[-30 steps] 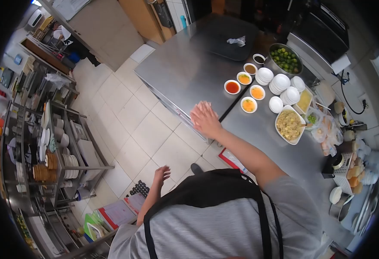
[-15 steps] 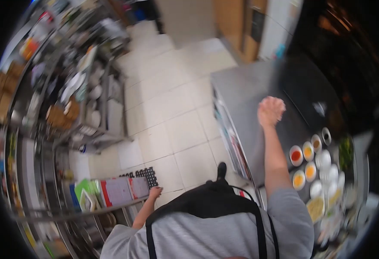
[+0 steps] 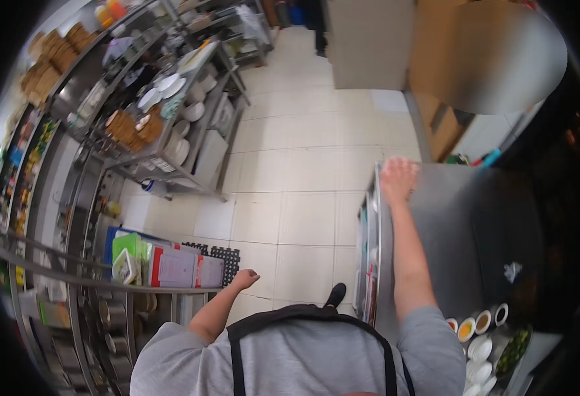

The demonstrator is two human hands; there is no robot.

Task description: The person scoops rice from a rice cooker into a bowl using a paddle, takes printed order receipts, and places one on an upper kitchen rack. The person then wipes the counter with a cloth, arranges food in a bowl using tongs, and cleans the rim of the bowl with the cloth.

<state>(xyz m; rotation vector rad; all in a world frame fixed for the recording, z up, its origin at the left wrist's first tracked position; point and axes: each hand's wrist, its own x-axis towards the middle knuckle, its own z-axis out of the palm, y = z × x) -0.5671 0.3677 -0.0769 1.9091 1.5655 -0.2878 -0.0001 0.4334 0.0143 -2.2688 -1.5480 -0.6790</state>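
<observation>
My right hand [image 3: 399, 179] is over the near-left corner area of the steel counter [image 3: 438, 231], fingers spread, with nothing in it; whether it touches the metal is hard to tell. Lower left of it, my left hand [image 3: 246, 278] hangs over the floor beside a shelf edge, its fingers curled together. Nothing shows in the left hand, but its palm is hidden. Sauce bowls [image 3: 466, 329], stacked white dishes [image 3: 479, 348] and a bowl of green fruit [image 3: 513, 351] stand on the counter at the lower right. A crumpled wrapper [image 3: 512, 271] lies on a dark board.
Metal shelving [image 3: 201, 148] with plates and woven baskets [image 3: 126, 129] stands at the left. Clipboards [image 3: 174, 266] rest on the near-left shelf by a black mat [image 3: 226, 257]. A tiled floor aisle [image 3: 306, 171] runs ahead. Another person's dark-clothed leg [image 3: 320, 30] shows far back.
The view has swung right to left along the aisle. My right hand has moved from beside the sauce bowls to the counter's far left corner. The sauce bowls now sit at the lower right.
</observation>
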